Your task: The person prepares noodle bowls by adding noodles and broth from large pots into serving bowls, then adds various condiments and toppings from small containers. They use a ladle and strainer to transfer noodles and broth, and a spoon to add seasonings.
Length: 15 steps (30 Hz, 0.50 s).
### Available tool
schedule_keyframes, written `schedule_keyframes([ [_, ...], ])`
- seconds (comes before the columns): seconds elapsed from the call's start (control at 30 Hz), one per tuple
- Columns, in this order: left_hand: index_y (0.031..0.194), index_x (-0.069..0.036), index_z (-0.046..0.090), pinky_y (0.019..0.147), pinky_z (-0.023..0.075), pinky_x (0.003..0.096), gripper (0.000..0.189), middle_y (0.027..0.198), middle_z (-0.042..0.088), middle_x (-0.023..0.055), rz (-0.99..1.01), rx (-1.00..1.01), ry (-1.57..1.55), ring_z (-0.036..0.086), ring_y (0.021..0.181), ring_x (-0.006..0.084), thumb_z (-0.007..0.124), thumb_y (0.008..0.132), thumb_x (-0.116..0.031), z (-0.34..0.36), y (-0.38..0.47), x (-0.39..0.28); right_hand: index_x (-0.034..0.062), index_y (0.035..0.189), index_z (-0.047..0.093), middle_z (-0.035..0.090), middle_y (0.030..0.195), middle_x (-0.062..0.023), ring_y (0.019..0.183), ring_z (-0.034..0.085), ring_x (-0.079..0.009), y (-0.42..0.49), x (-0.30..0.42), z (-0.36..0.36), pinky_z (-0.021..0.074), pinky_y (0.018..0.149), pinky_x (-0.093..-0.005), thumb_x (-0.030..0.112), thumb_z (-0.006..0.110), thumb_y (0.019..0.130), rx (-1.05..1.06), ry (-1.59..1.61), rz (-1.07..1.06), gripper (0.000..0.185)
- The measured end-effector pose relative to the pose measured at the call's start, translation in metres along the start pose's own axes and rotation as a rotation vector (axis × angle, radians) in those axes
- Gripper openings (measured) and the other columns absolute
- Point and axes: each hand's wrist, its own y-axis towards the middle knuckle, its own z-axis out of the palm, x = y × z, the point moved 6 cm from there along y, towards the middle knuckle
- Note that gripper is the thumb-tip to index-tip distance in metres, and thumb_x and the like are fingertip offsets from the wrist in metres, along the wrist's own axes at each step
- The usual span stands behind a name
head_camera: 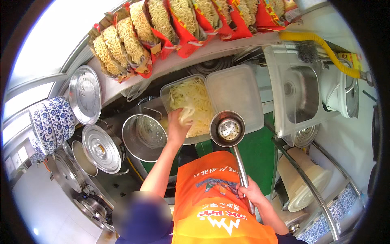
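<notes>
My left hand holds a small bunch of pale wide noodles over a clear plastic tub filled with more of the same strands. Closed around the metal handle of a deep perforated strainer ladle is my right hand. The ladle's bowl has small holes in its bottom and a few dark bits inside; it hangs beside the tub's near right edge. A translucent plastic lid lies to the right of the tub, touching it.
Left of the tub stands a steel pot lined with clear plastic. Further left are metal lids and patterned bowls. Opened packets of dried noodles line a shelf. A sink and a lidded bucket are at right.
</notes>
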Motion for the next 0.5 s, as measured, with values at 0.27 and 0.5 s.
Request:
schedule_keyframes([
  [0.27,0.153,-0.019,0.044,0.113,0.0433,0.0477,0.061,0.157,0.040,0.0206,0.134,0.287,0.589,0.047,0.139,0.0397,0.064,0.097,-0.031,0.078,0.149,0.066,0.0031,0.143,0.036,0.063,0.096,-0.0106,0.064,0.059,-0.0143,-0.001,-0.032,0.006,0.0506,0.056,-0.0290,-0.012,0.051,0.088,-0.027,-0.022,0.062,0.059],
  [0.5,0.151,-0.019,0.047,0.110,0.0461,0.0463,0.078,0.147,0.055,0.0194,0.042,0.634,0.637,0.053,0.134,0.0367,0.077,0.081,-0.034,0.169,0.189,0.083,0.0020,0.131,0.040,0.062,0.097,-0.0081,0.065,0.058,-0.0142,0.001,-0.048,0.019,0.0494,0.056,-0.0294,-0.010,0.052,0.088,-0.026,0.012,0.071,0.046],
])
